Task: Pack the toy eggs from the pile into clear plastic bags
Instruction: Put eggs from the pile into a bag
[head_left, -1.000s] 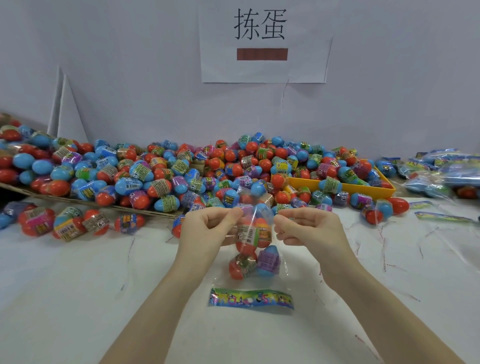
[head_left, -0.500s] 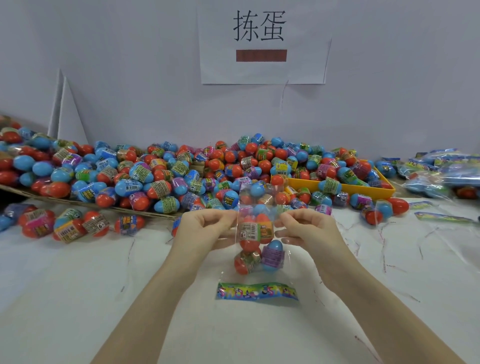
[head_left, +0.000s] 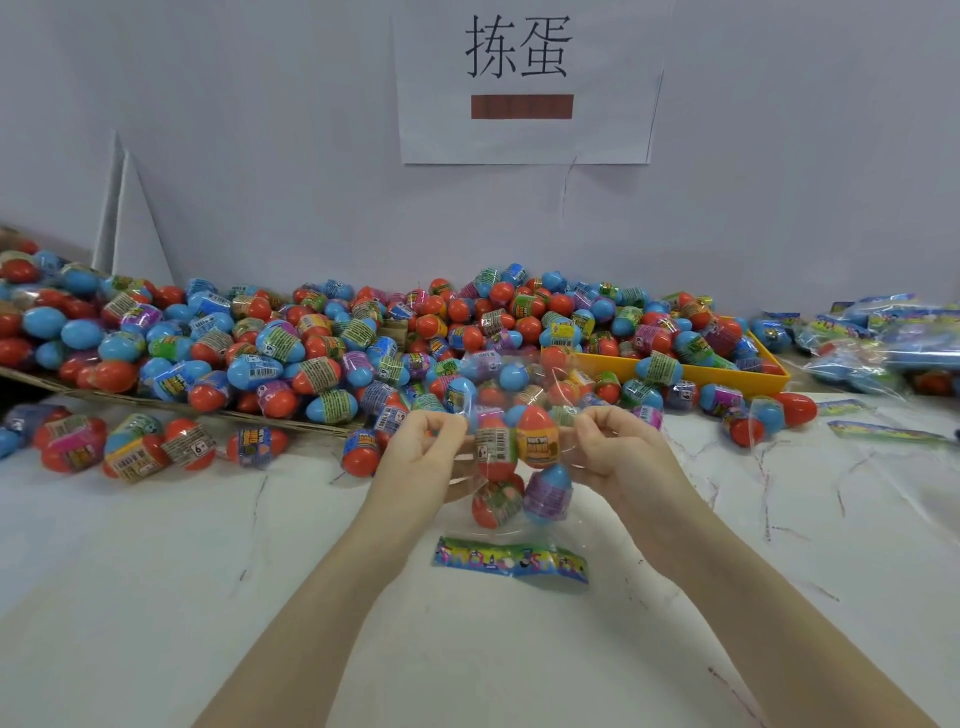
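Observation:
A clear plastic bag (head_left: 519, 374) hangs upright between my hands just above the white table. It holds several toy eggs (head_left: 537, 441), red and blue with printed wrappers. My left hand (head_left: 421, 452) pinches the bag's left edge. My right hand (head_left: 618, 447) pinches its right edge. The bag's open top stands above my fingers. Behind it a big pile of red and blue toy eggs (head_left: 322, 343) stretches along the wall.
A colourful printed header strip (head_left: 511, 564) lies flat on the table under the bag. An orange tray (head_left: 727, 374) holds eggs at the back right. Filled bags (head_left: 883, 343) lie at the far right. Loose eggs (head_left: 130, 447) sit left, by a cardboard sheet (head_left: 156, 402).
Both hands have lifted the bag slightly and hold it a little further from me. The eggs inside have settled lower. The strip on the table has not moved.

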